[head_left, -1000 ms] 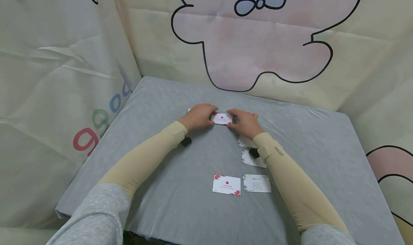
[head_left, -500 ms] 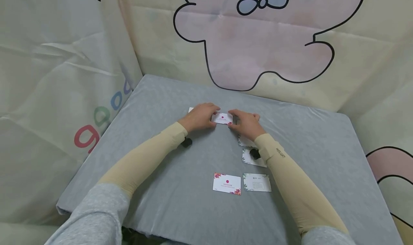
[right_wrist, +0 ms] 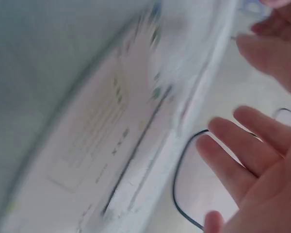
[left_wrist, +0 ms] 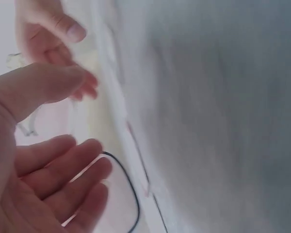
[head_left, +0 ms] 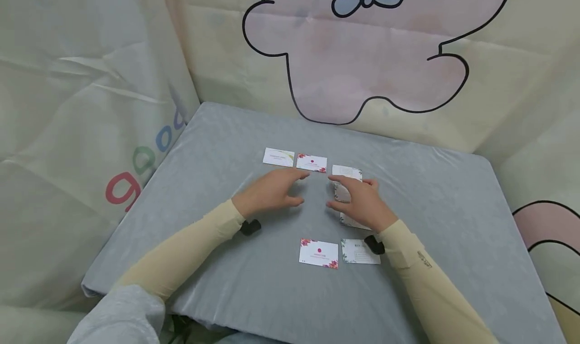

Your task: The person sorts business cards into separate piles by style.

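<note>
Cards on a desk (head_left: 254,288) covered in grey cloth, with both hands apart from them. The left hand (head_left: 267,193) and right hand (head_left: 360,200) face one another over the middle; the fingers of each are released, thumb spread away, grasping nothing. The red-flowered card (head_left: 311,163) lies flat in the far row, just beyond the left fingertips, between a card with a yellow-green corner (head_left: 278,157) and the uppermost card of the right-hand column (head_left: 347,170). The right hand obstructs this column: the middle card (head_left: 342,193) shows between thumb and forefinger, and the lowest card (head_left: 355,222) is partly covered. In the near row, a second red-flowered card (head_left: 318,254) lies beside a green-leaved card (head_left: 358,252), whose right end is overlapped by a small black device (head_left: 374,245) beneath the right wrist. A similar black device (head_left: 250,227) hangs below the left wrist. Cream sleeves (head_left: 181,256) cover the forearms. Behind the desk rises a pale backdrop (head_left: 362,67) with a black-outlined figure and blue bow; coloured letters (head_left: 122,189) mark the left-hand curtain (head_left: 59,147).
</note>
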`<state>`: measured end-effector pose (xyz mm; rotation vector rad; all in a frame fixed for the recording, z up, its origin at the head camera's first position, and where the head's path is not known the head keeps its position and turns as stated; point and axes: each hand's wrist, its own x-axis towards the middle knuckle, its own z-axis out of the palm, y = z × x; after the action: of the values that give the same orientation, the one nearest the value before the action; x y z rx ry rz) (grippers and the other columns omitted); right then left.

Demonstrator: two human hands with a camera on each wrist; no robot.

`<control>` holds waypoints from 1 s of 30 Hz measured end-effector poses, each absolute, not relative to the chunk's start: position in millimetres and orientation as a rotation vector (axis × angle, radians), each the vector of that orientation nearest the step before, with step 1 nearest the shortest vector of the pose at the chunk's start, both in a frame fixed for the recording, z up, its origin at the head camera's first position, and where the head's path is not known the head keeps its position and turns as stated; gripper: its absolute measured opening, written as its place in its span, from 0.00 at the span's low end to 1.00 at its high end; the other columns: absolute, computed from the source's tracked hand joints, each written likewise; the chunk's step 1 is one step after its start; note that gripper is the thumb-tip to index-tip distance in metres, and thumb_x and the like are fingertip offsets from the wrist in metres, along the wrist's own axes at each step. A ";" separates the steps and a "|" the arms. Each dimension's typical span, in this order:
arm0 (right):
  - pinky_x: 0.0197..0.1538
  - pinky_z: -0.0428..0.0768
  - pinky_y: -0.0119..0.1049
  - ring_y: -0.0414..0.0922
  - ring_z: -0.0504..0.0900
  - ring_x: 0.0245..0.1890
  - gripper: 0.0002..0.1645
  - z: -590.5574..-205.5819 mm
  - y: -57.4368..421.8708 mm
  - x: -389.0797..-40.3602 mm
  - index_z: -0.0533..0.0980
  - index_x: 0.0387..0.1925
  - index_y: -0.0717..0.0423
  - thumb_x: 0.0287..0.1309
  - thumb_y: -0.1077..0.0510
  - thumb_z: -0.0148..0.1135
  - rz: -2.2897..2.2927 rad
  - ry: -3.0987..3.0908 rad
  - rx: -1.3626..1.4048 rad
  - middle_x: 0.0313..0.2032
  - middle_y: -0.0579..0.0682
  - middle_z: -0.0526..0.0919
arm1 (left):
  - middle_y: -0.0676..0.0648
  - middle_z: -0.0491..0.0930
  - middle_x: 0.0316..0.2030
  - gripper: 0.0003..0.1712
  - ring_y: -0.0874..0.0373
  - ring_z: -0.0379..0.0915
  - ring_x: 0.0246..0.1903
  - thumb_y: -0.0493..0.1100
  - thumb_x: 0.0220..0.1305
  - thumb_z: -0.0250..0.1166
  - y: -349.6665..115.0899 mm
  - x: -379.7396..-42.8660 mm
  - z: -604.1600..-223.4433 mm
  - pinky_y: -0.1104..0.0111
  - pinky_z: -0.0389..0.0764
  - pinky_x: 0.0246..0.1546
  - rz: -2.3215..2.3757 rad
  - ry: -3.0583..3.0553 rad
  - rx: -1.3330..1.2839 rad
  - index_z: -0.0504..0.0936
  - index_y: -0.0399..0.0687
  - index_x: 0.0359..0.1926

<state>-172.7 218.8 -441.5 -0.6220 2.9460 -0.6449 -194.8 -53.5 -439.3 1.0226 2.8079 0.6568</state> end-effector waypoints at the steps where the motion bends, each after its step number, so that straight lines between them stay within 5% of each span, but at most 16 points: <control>1: 0.63 0.51 0.60 0.48 0.79 0.62 0.43 -439.5 220.0 -164.7 0.69 0.70 0.41 0.55 0.38 0.72 -0.666 2.942 -0.646 0.66 0.45 0.77 | 0.51 0.77 0.64 0.39 0.58 0.73 0.63 0.55 0.61 0.70 -55.2 -187.4 -438.9 0.64 0.72 0.66 0.671 2.804 1.024 0.70 0.49 0.71; 16: 0.64 0.50 0.60 0.40 0.79 0.57 0.45 -442.5 211.5 -80.1 0.78 0.61 0.45 0.39 0.39 0.82 -0.653 2.907 -0.833 0.55 0.42 0.84 | 0.49 0.82 0.59 0.49 0.57 0.78 0.57 0.63 0.50 0.77 -45.3 -114.8 -438.5 0.62 0.74 0.63 0.560 2.672 1.213 0.73 0.44 0.69; 25: 0.64 0.47 0.63 0.40 0.77 0.58 0.46 -447.9 206.8 -69.1 0.80 0.58 0.45 0.33 0.38 0.84 -0.565 2.912 -0.861 0.51 0.38 0.84 | 0.59 0.78 0.31 0.39 0.67 0.69 0.30 0.62 0.42 0.81 -32.6 -94.2 -448.0 0.68 0.75 0.42 0.412 2.704 1.317 0.78 0.50 0.51; 30: 0.65 0.46 0.65 0.41 0.77 0.57 0.43 -445.4 204.7 -65.0 0.80 0.55 0.43 0.31 0.39 0.84 -0.450 2.937 -0.830 0.49 0.37 0.84 | 0.61 0.75 0.30 0.38 0.65 0.72 0.32 0.62 0.43 0.81 -28.1 -90.1 -450.9 0.66 0.77 0.44 0.309 2.728 1.319 0.78 0.50 0.52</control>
<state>-65.0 204.7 -445.4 -0.8303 2.9371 -0.4503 -90.1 -28.1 -450.9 1.3188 2.7278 0.3087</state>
